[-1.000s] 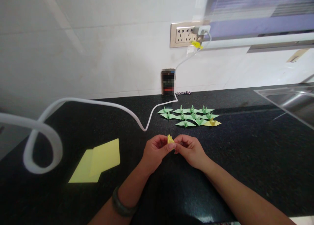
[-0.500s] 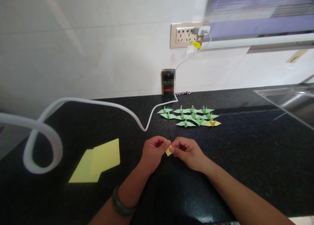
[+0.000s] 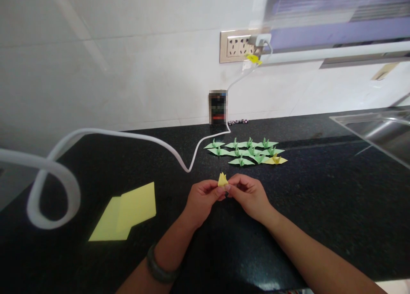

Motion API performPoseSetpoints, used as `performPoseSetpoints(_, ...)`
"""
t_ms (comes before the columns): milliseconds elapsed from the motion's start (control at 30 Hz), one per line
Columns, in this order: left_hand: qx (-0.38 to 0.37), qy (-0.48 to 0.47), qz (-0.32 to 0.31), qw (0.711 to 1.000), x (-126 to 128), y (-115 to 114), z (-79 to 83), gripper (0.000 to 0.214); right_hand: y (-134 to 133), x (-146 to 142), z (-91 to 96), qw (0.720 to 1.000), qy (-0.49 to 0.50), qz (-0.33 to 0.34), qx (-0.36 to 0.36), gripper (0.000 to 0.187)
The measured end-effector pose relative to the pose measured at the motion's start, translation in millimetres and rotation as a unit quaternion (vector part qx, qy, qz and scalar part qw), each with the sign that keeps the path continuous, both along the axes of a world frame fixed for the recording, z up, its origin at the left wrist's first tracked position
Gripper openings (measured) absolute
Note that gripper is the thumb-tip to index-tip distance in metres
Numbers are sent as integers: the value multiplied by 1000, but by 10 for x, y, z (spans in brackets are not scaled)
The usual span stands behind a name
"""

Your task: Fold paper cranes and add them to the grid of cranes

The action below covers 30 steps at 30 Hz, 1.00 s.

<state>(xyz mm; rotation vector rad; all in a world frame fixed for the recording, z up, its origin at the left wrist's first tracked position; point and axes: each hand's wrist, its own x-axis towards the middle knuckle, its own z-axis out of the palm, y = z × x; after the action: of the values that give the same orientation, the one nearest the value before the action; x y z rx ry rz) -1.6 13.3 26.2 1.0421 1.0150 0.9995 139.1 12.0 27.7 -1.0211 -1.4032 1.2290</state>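
Note:
Between my two hands is a small folded piece of yellow paper (image 3: 223,180), its pointed end facing away from me. My left hand (image 3: 201,200) pinches its left side with thumb and fingers. From the other side my right hand (image 3: 248,195) grips it too, thumb on the near edge. Both hands are held over the dark countertop, and the fingertips cover the paper's lower part. Just beyond them, several green paper cranes (image 3: 241,161) stand in rows, with one yellow paper crane (image 3: 276,159) at the right end of the front row.
Flat yellow paper sheets (image 3: 137,205) overlap on the black countertop (image 3: 307,208) at left. A thick white cable (image 3: 153,138) loops across the left side. A phone (image 3: 218,108) leans against the wall below a socket panel (image 3: 235,46). At far right is a metal sink (image 3: 384,129).
The folded yellow paper has been turned, so its point now sticks up beyond my fingers instead of down towards me. Both hands have shifted slightly, the right one a little away from me.

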Motion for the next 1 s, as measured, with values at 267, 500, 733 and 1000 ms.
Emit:
performPoseSetpoints(267, -15, -41, -61, 997, -47, 1, -24, 22, 5, 21, 16, 999, 21, 24, -18, 15)
performPoseSetpoints(500, -36, -57, -59, 996, -19, -18, -3, 23, 22, 8, -11, 999, 21, 11, -39, 13)
performPoseSetpoints(733, -78, -51, -35, 995, -15, -21, -13, 24, -5, 19, -93, 996, -60, -17, 63, 14)
performPoseSetpoints(1000, -114, -47, -18, 992, -25, -3, -31, 30, 40, 116, -21, 956, -195, 7, 221, 14)
